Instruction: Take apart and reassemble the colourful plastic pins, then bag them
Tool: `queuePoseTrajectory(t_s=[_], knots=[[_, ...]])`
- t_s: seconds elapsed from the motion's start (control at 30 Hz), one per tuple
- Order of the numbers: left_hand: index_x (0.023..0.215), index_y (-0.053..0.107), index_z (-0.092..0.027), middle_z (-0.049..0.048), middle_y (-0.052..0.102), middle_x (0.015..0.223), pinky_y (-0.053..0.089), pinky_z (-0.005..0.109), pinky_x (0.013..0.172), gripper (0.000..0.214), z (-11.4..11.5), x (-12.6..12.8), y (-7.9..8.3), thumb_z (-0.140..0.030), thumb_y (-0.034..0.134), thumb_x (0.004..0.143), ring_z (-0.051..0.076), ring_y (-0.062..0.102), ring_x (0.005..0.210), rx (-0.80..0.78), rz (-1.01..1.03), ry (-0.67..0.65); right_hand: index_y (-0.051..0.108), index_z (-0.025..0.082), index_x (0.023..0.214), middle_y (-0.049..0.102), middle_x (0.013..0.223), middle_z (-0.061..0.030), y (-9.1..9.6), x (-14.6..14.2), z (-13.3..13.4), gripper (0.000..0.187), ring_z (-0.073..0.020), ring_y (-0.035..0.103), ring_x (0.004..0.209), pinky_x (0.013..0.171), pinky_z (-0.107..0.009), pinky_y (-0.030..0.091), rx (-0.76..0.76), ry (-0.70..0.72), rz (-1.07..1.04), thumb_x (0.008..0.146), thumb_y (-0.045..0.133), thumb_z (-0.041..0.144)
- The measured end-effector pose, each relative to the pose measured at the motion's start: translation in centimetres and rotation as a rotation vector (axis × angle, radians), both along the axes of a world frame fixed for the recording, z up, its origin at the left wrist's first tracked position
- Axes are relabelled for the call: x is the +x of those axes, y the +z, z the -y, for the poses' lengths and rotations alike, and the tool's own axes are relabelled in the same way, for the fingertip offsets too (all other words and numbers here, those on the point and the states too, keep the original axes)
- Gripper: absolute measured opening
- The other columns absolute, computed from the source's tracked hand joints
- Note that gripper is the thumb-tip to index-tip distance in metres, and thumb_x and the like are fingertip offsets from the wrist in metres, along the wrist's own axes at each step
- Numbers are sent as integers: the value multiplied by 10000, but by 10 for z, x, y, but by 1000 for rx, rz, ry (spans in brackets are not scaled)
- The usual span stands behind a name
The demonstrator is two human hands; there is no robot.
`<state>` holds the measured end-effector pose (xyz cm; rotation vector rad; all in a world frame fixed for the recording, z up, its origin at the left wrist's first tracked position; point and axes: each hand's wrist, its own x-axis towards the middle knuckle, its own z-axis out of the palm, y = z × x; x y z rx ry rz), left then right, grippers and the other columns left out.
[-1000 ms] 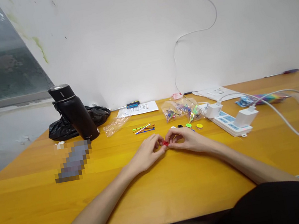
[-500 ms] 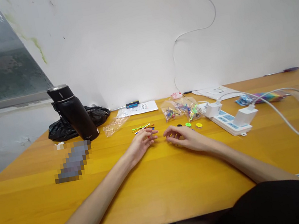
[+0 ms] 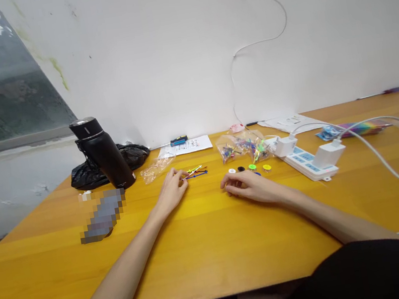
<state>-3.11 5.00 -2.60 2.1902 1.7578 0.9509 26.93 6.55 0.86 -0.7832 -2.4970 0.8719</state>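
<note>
Sticks (image 3: pixel 194 173), coloured, lie mid-table, well back from the near edge. Left hand (image 3: pixel 170 192): fingertips at the sticks' left ends; whether they pinch one cannot be told. Right hand (image 3: pixel 248 185): resting on table (image 3: pixel 216 248), fingers loose and apart, just short of four discs (image 3: pixel 252 166). Open wood runs from both hands to the near edge. Bottle (image 3: pixel 102 153) stands left, power strip (image 3: pixel 307 162) right, bags (image 3: pixel 242 145) behind the discs.

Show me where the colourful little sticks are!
In the head view, the colourful sticks lie on the table, just left of the middle, at the fingertips of the left hand and in front of the white paper.
</note>
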Motion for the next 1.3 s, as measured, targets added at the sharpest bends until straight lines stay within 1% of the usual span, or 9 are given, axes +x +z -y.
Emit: queuePoseTrajectory(t_s=[0.2, 0.3, 0.5, 0.6, 0.7, 0.9, 1.1, 1.3], knots=[[1037, 669, -215, 40, 528, 970, 460, 342, 891, 174, -2, 0, 1, -266, 518, 966, 203, 583, 925, 50, -11, -22, 664, 210, 1091, 704, 867, -32, 0, 0, 0, 236, -166, 620, 755, 698, -277, 454, 37, 4, 11, 1031, 505, 373], [1007, 672, -217, 37, 531, 966, 457, 335, 878, 163, -2, -1, 3, -277, 526, 967, 197, 587, 911, 49, -17, -34, 666, 211, 1084, 695, 861, -30, 0, 0, -1, 231, -166, 614, 753, 694, -276, 447, 44, 0, 17, 1029, 507, 368], [1019, 678, -207, 43, 550, 973, 458, 342, 890, 163, -4, -2, 2, -283, 546, 961, 207, 595, 931, 47, -12, -26, 670, 208, 1085, 687, 854, -30, 0, 0, -1, 237, -167, 602, 747, 686, -279, 440, 42, -5, 25, 1028, 505, 369], [1051, 689, -209, 46, 556, 978, 460, 346, 887, 196, -6, -3, 0, -290, 528, 973, 210, 604, 931, 43, 0, -26, 669, 210, 1082, 687, 855, -29, -1, 0, -1, 233, -166, 602, 747, 683, -278, 441, 40, -5, 23, 1030, 505, 367], [1052, 692, -207, 51, 575, 983, 463, 342, 876, 206, -8, -3, -2, -291, 519, 980, 210, 614, 934, 37, -2, -13, 670, 217, 1079, 687, 853, -26, -2, 1, -2, 227, -164, 598, 746, 679, -276, 438, 45, -8, 24, 1030, 506, 367], [957, 656, -193, 47, 611, 976, 458, 322, 786, 133, -11, 1, -3, -304, 582, 955, 201, 613, 868, 42, -33, 51, 674, 225, 1069, 686, 850, -19, -3, 1, -2, 217, -163, 596, 742, 677, -274, 437, 51, -14, 25, 1028, 510, 361], [980, 669, -198, 48, 626, 960, 436, 307, 761, 126, -11, 3, 0, -300, 601, 947, 203, 612, 869, 13, -30, 71, 680, 218, 1058, 684, 844, -22, -4, 1, -3, 226, -165, 594, 737, 674, -278, 436, 46, -18, 20, 1025, 513, 367], [939, 662, -193, 41, 632, 925, 391, 297, 699, 97, -13, 4, -3, -273, 607, 934, 192, 589, 804, -11, 28, 101, 682, 211, 1052, 683, 841, -25, -4, 0, -3, 239, -164, 586, 724, 661, -277, 429, 42, -26, 21, 1023, 512, 377]])
